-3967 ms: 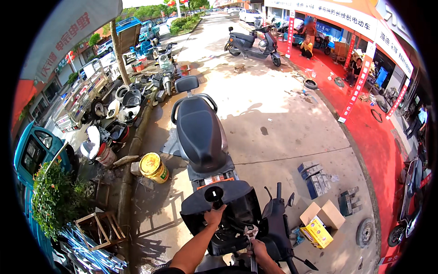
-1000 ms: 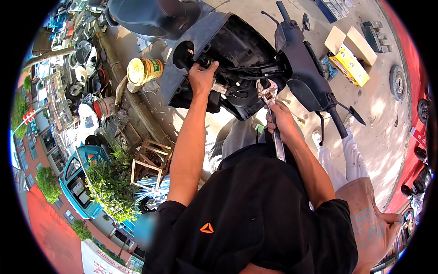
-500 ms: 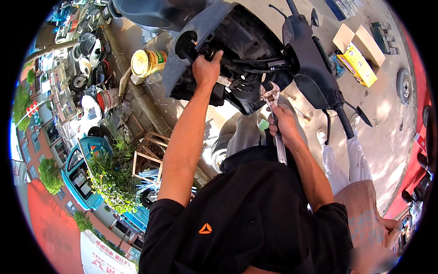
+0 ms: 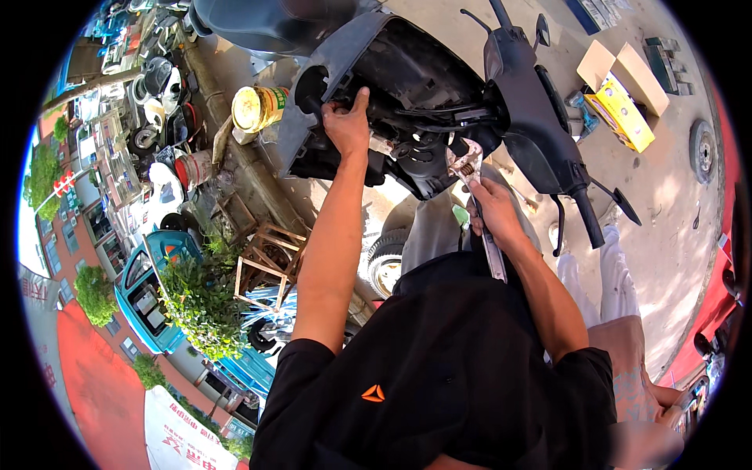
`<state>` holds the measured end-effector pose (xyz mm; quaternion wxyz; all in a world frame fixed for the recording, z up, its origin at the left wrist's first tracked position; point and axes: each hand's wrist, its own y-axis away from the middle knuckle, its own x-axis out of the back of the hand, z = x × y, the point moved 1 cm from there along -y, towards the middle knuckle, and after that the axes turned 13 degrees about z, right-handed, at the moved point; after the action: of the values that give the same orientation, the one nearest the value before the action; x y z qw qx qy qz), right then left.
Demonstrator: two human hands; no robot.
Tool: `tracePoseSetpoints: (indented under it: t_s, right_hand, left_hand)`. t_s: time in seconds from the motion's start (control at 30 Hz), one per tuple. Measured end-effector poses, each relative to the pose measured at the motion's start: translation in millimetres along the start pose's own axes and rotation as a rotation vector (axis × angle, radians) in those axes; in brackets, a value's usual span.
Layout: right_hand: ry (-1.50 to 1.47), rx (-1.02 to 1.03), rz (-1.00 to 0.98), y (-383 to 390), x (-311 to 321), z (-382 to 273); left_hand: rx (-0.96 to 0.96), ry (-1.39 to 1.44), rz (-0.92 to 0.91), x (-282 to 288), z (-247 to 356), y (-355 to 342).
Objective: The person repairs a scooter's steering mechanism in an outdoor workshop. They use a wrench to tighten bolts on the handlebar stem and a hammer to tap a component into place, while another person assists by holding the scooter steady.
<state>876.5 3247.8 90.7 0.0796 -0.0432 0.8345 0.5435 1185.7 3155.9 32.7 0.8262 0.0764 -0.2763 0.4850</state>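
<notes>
A scooter's black plastic front body (image 4: 423, 66) lies opened, with hoses and fittings showing inside, beside the dark handlebar cover (image 4: 525, 125). My left hand (image 4: 347, 125) is closed at the left side of that body, gripping a black part next to a round opening; what exactly its fingers hold is partly hidden. My right hand (image 4: 492, 205) is wrapped round the handle of a large adjustable wrench (image 4: 468, 164). The wrench's jaw points up at the lower edge of the body, near a black round fitting; whether it touches cannot be told. The dark seat (image 4: 274, 23) is above.
A yellow bucket (image 4: 251, 107) stands left. An opened carton (image 4: 619, 106), metal blocks (image 4: 662, 66) and a wheel (image 4: 703, 153) lie right. A wooden frame (image 4: 266, 266) and a plant (image 4: 200, 298) are lower left. Another person's white-trousered legs (image 4: 615, 274) are close on my right.
Since the oldest frame my view has tilted steeply down to my body, and another person's legs have appeared at my right. Over the last second my hands have moved only slightly, keeping their grips.
</notes>
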Motion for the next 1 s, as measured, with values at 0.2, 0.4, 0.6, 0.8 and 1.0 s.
tracePoseSetpoints:
  t_s: [0.2,0.4,0.6,0.8,1.0]
  right_hand:
    - [0.047,-0.019,-0.029,-12.4,12.1,6.5]
    - [0.146,0.055,-0.077,-12.8,8.1,10.0]
    - [0.103,0.056,-0.085,-13.5,8.5,19.0]
    - [0.084,0.074,-0.038,-5.7,5.8,22.4]
    - [0.111,0.084,-0.022,-2.5,1.4,34.7]
  left_hand:
    - [0.26,0.175,-0.23,17.1,-5.6,-3.6]
    - [0.266,0.077,-0.096,8.8,-5.0,-4.2]
    - [0.289,0.124,-0.21,15.7,-6.3,-10.0]
    - [0.24,0.044,-0.174,5.3,16.4,0.9]
    - [0.204,0.145,-0.277,18.8,-21.1,-16.2]
